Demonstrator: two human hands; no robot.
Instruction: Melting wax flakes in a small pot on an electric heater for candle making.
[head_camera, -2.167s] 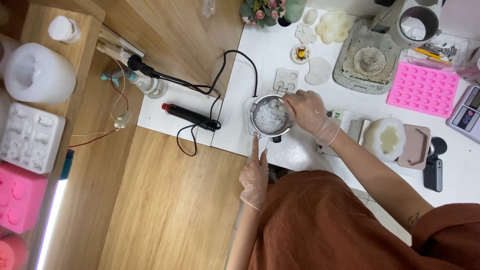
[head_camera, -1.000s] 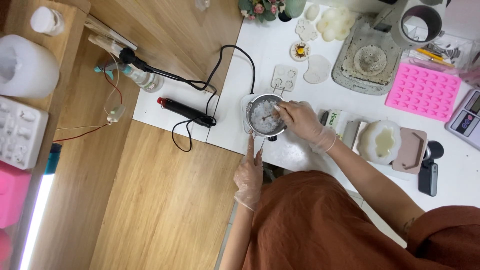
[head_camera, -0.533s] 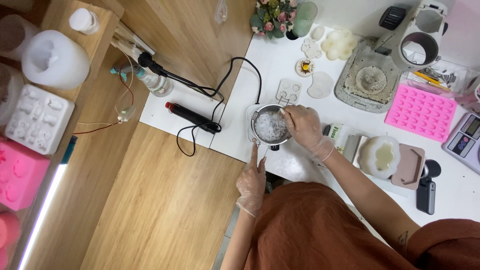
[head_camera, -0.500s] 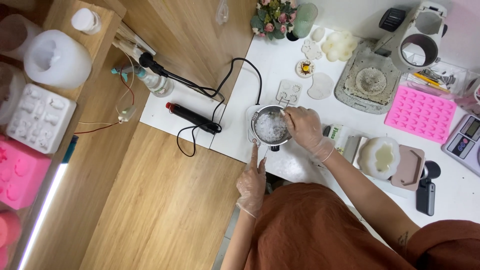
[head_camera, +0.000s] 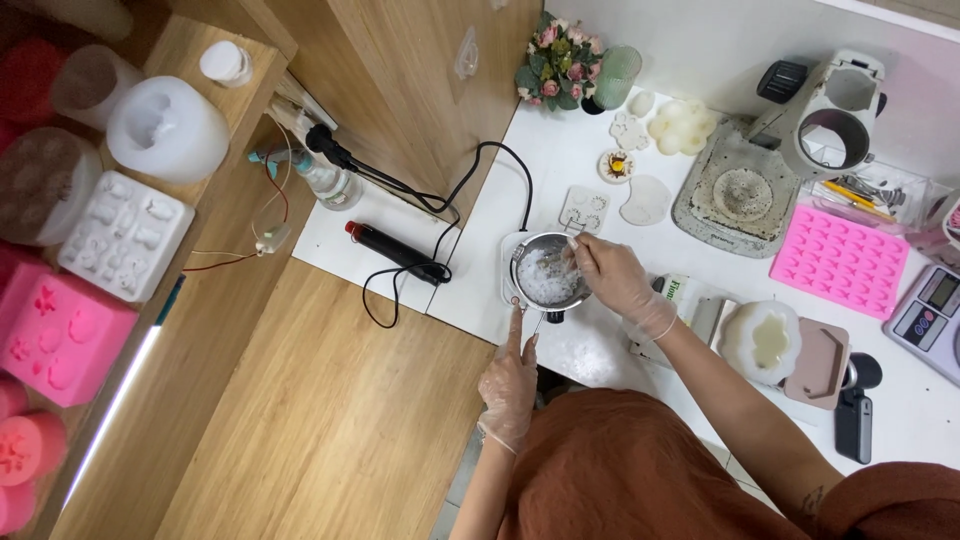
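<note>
White table (head_camera: 560, 150): gloved fingers (head_camera: 585, 258) over pot (head_camera: 550, 272).

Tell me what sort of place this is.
Likely a home candle- or soap-making bench: silicone moulds, a digital scale, and a small metal pot of white flakes that the gloved right hand stirs.

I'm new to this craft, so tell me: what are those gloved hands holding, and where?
The right hand grips a thin stirring tool by its upper end, over the metal pot. The left hand holds nothing; its forefinger touches the pot's base.
</note>
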